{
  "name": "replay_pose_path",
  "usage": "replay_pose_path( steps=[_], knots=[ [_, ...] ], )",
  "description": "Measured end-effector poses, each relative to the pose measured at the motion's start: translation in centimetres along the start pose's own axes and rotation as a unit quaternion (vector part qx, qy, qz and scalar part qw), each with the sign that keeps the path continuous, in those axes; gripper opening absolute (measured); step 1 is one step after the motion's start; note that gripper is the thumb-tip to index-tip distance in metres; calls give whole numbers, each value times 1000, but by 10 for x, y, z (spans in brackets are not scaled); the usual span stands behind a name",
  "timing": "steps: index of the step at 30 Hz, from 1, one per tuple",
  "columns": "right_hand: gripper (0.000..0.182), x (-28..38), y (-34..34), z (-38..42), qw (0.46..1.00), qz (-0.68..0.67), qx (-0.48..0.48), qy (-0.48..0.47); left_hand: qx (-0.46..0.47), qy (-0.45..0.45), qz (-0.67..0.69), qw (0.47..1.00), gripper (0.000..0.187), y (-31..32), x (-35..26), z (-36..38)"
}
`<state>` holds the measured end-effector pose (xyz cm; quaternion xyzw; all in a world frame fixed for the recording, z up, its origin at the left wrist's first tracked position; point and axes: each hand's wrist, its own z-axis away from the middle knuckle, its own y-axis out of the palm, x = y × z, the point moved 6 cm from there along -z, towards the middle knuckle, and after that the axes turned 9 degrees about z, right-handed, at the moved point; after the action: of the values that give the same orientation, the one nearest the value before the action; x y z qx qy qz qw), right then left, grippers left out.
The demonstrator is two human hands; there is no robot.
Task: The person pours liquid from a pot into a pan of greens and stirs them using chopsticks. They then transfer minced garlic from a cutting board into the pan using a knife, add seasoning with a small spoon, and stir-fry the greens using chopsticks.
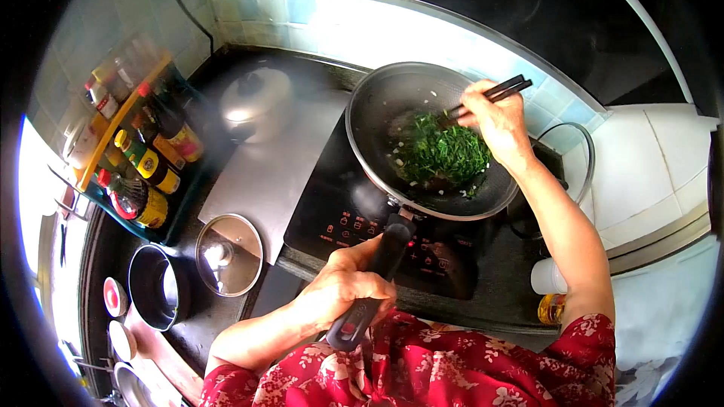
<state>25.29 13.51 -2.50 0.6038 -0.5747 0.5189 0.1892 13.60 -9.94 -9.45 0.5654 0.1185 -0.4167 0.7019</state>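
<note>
My left hand (348, 286) is wrapped round the black handle of a wok (367, 139), which sits on a black induction cooker (332, 211). Inside the wok lies a heap of chopped green leaves (446, 152) with small white bits among them. Over the far right side of the wok, my right hand (494, 120) grips a pair of black chopsticks (509, 88). Their thick ends stick out above the hand, and their lower ends reach down to the greens, where the tips are hidden.
At the left stands a rack (121, 130) of sauce bottles. A lidded pot (256, 105) is behind the metal sheet (253, 181). A glass lid (230, 275), a dark pot (143, 286) and small bowls (121, 341) lie front left. A white cup (547, 276) stands near my right elbow.
</note>
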Motion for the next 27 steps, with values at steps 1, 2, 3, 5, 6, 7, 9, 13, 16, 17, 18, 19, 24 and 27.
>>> replay_pose_path(
  steps=[1,2,3,5,6,7,9,13,16,17,18,19,24,27],
  knots=[
    [9,4,6,-2,1000,-17,-21,-1,-3,9,8,1000,60,-1,1,0],
    [8,7,23,-2,997,-72,4,-2,3,1,4,1000,60,0,1,-1],
    [8,9,38,-3,991,-130,32,-4,-2,-1,12,1000,60,1,1,-1],
    [9,-1,41,3,990,-63,124,-25,-3,-8,21,1000,59,2,1,0],
    [9,-10,33,2,991,-57,121,-31,-12,-3,29,1000,60,2,0,1],
    [10,-14,23,0,990,-53,121,-39,-24,5,36,999,60,0,-1,2],
    [8,-8,-34,1,1000,-15,7,-3,-7,7,25,1000,60,-2,0,0],
    [7,-3,-99,15,982,151,-83,80,-7,2,23,1000,62,1,-1,1],
    [7,-33,-100,24,988,82,-61,112,-5,3,8,1000,64,-1,-2,0],
    [7,-37,-101,23,988,95,-58,109,-8,2,7,1000,64,0,-4,1],
    [7,-33,-93,25,990,42,-65,116,-12,1,7,1000,64,0,-5,2],
    [7,-31,-84,26,990,-13,-74,121,-12,0,4,1000,64,0,-6,1],
    [9,5,-51,27,995,-75,-55,41,-20,-5,7,1000,62,0,-2,0],
    [13,-3,-19,24,990,-139,-9,15,1,-20,5,1000,67,0,-1,-1]
  ],
)
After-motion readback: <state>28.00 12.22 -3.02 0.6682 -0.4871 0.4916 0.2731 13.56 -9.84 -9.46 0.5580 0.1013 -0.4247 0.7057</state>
